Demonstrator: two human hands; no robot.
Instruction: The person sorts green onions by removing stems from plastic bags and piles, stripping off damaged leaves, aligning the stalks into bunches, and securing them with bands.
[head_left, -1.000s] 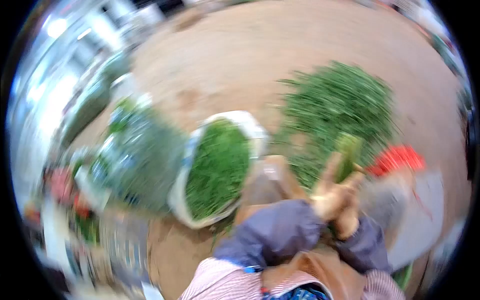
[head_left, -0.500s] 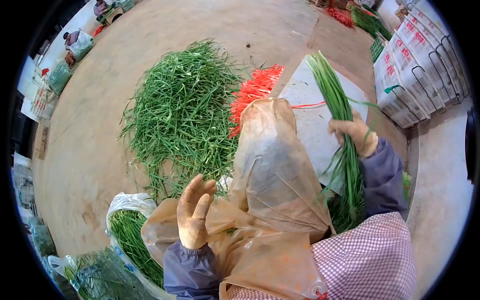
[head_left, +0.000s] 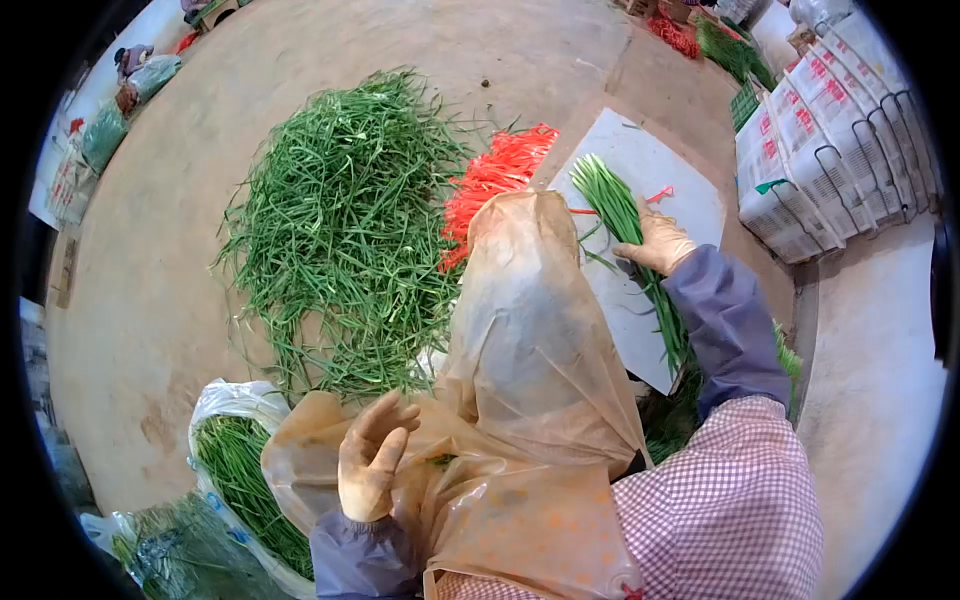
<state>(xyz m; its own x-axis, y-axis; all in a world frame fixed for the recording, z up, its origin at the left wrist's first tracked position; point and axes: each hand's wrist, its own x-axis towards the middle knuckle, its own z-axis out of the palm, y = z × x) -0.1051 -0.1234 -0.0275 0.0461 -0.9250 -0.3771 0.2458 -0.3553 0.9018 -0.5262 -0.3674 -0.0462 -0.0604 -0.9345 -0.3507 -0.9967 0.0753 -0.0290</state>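
My right hand (head_left: 658,243), in a pale glove, is closed around a bunch of chives (head_left: 607,197). The pale stem ends point up and left, and the leaves trail down past my sleeve. The bunch lies over a white board (head_left: 685,170), with a red strip (head_left: 660,195) showing beside it; whether the strip is under the bunch I cannot tell. Low in front of my body, my left hand (head_left: 372,462) is open, gloved, fingers apart, holding nothing. It hovers above the tan plastic apron (head_left: 530,330) over my lap and knee.
A big heap of loose green leaves (head_left: 345,220) covers the floor ahead, beside a pile of red strips (head_left: 497,180). Bags of greens (head_left: 240,440) stand at lower left. White crates (head_left: 830,140) are stacked at right. A person (head_left: 132,60) sits far left.
My right hand has lowered the upright chives bunch onto the white board, tilting its stem ends leftward. My left hand stays open and has shifted slightly down in view.
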